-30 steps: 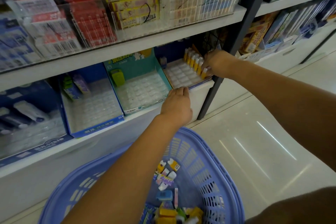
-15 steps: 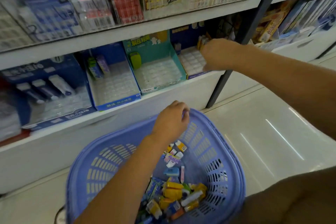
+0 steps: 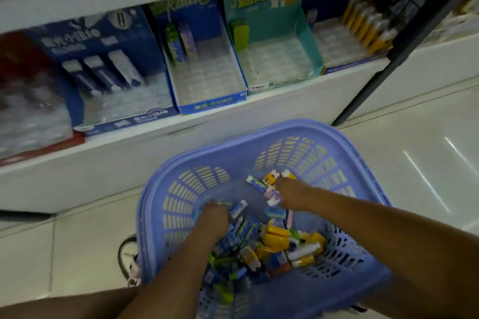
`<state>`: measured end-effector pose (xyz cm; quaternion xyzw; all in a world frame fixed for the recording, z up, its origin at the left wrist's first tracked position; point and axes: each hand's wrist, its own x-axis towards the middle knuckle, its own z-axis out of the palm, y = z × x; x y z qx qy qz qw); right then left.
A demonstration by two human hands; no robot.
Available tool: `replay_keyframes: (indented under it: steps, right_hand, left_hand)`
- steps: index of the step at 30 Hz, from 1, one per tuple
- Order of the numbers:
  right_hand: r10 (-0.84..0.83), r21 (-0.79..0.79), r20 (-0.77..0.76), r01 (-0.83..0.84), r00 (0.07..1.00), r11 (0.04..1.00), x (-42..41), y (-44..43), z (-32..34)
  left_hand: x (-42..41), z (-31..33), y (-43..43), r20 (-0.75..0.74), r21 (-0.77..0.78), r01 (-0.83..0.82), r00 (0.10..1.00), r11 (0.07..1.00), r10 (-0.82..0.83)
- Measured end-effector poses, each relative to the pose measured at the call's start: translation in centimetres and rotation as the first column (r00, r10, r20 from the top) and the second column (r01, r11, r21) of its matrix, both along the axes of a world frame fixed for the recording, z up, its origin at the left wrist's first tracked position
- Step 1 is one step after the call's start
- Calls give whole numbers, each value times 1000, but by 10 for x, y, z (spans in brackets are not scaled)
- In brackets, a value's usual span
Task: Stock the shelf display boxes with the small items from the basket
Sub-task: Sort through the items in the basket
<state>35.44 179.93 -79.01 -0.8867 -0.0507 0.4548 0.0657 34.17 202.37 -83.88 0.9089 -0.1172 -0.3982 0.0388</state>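
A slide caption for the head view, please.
Left hand and right hand reach into the basket of small items below display boxes.

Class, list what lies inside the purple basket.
Small packs, yellow, blue, green and white, mostly heaped at the near side, with the left hand and right hand among them. Whatever lies beneath the hands cannot be seen.

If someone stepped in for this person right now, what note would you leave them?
Left hand: down in the basket among blue packets; grip hidden.
Right hand: at the basket's far side among small items; grip hidden.
Done: right-end box has a row of yellow items; teal box holds one green item; blue box holds two packets.
Left: most slots are empty and a pile remains in the basket; fill the boxes from it.
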Motion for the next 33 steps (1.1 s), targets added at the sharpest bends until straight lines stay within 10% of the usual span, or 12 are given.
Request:
replay_keyframes:
  steps: [7, 11, 16, 19, 24, 28, 33]
  right_hand:
    - [-181, -108, 137, 196, 974, 975, -8, 13, -50]
    - [-319, 131, 31, 312, 947, 941, 1, 11, -39]
    - [-593, 456, -447, 741, 670, 493, 14, 2, 3]
    - [-440, 528, -618, 759, 651, 381, 24, -5, 36]
    - [-274, 618, -661, 714, 698, 329, 37, -15, 92]
    - [-352, 710, -579, 667, 736, 227, 43, -17, 138]
    - [-475, 806, -553, 583, 685, -97, 54, -7, 185]
  left_hand:
    - [11, -8, -17, 183, -38, -44, 982, 998, 50]
    - [10, -20, -23, 112, -126, -56, 991, 990, 70]
    - [6, -19, -23, 76, -205, -194, 974, 959, 213]
    - [15, 1, -30, -122, -334, -453, 890, 826, 439]
    - [37, 70, -39, -587, -417, -635, 734, 650, 341]
    - [45, 143, -38, -635, -533, -664, 724, 524, 271]
    - [48, 205, -21, -699, -642, -760, 634, 101, 330]
